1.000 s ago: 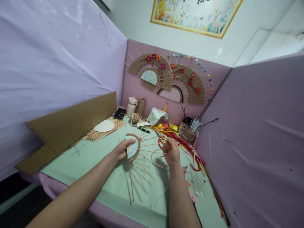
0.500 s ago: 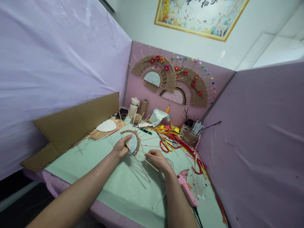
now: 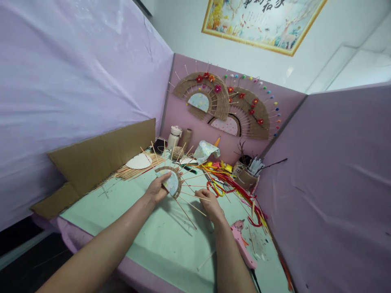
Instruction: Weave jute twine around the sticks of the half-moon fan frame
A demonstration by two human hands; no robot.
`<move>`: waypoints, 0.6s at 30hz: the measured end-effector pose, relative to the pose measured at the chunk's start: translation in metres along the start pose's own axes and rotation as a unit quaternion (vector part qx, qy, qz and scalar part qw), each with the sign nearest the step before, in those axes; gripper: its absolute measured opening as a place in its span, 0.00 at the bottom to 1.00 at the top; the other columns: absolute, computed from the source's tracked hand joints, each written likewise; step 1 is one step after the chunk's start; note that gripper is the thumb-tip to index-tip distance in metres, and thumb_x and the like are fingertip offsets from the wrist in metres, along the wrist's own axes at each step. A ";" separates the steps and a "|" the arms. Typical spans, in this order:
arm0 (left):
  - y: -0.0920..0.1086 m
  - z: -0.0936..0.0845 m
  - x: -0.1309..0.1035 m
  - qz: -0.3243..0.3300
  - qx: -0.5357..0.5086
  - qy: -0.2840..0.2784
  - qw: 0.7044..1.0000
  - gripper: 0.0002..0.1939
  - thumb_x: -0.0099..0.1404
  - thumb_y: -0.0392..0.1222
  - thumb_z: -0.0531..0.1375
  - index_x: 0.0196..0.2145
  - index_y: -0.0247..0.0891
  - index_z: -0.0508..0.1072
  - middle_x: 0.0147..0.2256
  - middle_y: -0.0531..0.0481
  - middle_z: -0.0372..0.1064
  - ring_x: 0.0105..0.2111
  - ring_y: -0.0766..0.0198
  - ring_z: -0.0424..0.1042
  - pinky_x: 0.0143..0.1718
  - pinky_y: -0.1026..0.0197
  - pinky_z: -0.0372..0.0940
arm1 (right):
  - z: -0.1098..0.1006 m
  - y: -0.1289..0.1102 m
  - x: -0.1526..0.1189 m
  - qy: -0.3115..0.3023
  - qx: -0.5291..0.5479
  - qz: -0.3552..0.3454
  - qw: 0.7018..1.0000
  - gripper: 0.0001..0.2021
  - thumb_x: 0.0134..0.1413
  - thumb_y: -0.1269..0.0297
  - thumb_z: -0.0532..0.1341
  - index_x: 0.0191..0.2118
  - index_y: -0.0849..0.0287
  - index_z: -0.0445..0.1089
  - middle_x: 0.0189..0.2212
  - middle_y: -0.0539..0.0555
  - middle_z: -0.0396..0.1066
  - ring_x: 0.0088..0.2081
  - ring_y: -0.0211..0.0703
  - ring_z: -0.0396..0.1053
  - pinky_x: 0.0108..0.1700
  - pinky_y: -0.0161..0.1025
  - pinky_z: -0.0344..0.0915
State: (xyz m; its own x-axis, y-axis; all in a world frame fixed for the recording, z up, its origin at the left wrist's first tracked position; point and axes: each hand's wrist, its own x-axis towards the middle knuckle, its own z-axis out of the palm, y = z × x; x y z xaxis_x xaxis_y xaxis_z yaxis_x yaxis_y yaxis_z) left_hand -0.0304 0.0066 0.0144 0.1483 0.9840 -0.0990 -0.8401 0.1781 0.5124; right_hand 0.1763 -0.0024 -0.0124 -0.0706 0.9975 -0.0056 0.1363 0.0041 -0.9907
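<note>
While red-handled scissors [image 3: 215,188] and a pink glue gun [image 3: 243,245] lie near my right hand [image 3: 207,202], its fingers curled almost closed, perhaps on twine, my left hand [image 3: 158,188] pinches the half-round piece [image 3: 171,182] above the green mat [image 3: 146,240]. Pale floral face, brown twine rim, thin sticks fanning outward. Dark Chinese characters top the framed picture [image 3: 262,25].

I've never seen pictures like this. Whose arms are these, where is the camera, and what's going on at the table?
There's no machine: a person works bare-handed, seen from a camera on their head. The left hand holds a half-round piece with thin sticks fanning out. The right hand is beside those sticks, fingers drawn together; anything in them is too small to tell. On the table lie a pink glue gun, scissors and a twine ball.
</note>
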 end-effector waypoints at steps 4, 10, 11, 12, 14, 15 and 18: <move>0.000 0.000 0.001 0.005 0.006 0.008 1.000 0.16 0.58 0.30 0.56 0.46 0.27 0.69 0.36 0.37 0.75 0.36 0.53 0.75 0.42 0.49 0.69 | -0.003 0.000 0.003 0.025 0.046 0.022 0.998 0.15 0.40 0.51 0.64 0.23 0.59 0.66 0.11 0.40 0.47 0.14 0.29 0.43 0.17 0.32 0.39; 0.001 -0.001 0.000 -0.015 0.033 0.012 0.999 0.12 0.59 0.32 0.56 0.42 0.26 0.70 0.34 0.36 0.75 0.34 0.54 0.76 0.37 0.54 0.71 | -0.013 -0.010 0.004 0.016 0.233 0.044 0.971 0.17 0.40 0.53 0.65 0.22 0.57 0.58 0.12 0.37 0.41 0.15 0.28 0.36 0.17 0.30 0.35; 0.000 -0.002 0.000 -0.024 0.035 0.010 0.999 0.12 0.59 0.32 0.56 0.41 0.27 0.71 0.34 0.36 0.76 0.33 0.55 0.76 0.37 0.54 0.71 | -0.015 -0.012 0.004 0.009 0.262 0.039 0.964 0.17 0.40 0.53 0.65 0.23 0.57 0.57 0.13 0.37 0.40 0.15 0.28 0.35 0.17 0.30 0.35; -0.001 -0.002 0.000 -0.034 0.039 0.007 0.999 0.12 0.59 0.32 0.56 0.41 0.27 0.71 0.34 0.36 0.76 0.33 0.55 0.76 0.37 0.55 0.71 | -0.018 -0.014 0.003 0.004 0.285 0.033 0.958 0.17 0.41 0.53 0.65 0.23 0.57 0.57 0.13 0.37 0.39 0.16 0.28 0.34 0.18 0.30 0.35; -0.003 -0.004 0.001 -0.054 0.054 -0.003 0.997 0.11 0.58 0.32 0.57 0.39 0.26 0.71 0.34 0.35 0.76 0.33 0.56 0.76 0.36 0.56 0.71 | -0.022 -0.017 0.003 -0.002 0.313 0.016 0.950 0.17 0.41 0.53 0.65 0.23 0.57 0.57 0.14 0.38 0.39 0.16 0.28 0.34 0.18 0.30 0.35; -0.004 -0.004 0.001 -0.062 0.064 -0.007 0.996 0.10 0.58 0.32 0.57 0.39 0.26 0.71 0.33 0.35 0.76 0.32 0.56 0.76 0.35 0.57 0.71 | -0.023 -0.018 0.003 -0.003 0.318 0.005 0.948 0.17 0.42 0.54 0.65 0.23 0.57 0.57 0.14 0.38 0.38 0.16 0.28 0.34 0.18 0.31 0.35; -0.006 -0.005 0.002 -0.074 0.091 -0.012 0.993 0.11 0.58 0.31 0.57 0.39 0.26 0.71 0.33 0.35 0.76 0.30 0.56 0.76 0.32 0.57 0.71 | -0.026 -0.021 0.001 0.011 0.320 -0.043 0.946 0.17 0.43 0.55 0.65 0.22 0.56 0.56 0.14 0.39 0.38 0.16 0.30 0.33 0.18 0.32 0.35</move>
State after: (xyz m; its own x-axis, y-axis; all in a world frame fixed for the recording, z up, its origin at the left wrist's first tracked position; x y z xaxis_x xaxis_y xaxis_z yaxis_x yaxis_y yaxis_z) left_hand -0.0278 0.0072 0.0065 0.2783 0.9462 -0.1651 -0.6995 0.3174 0.6403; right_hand 0.1988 0.0008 0.0120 -0.0326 0.9967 0.0749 -0.4954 0.0490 -0.8673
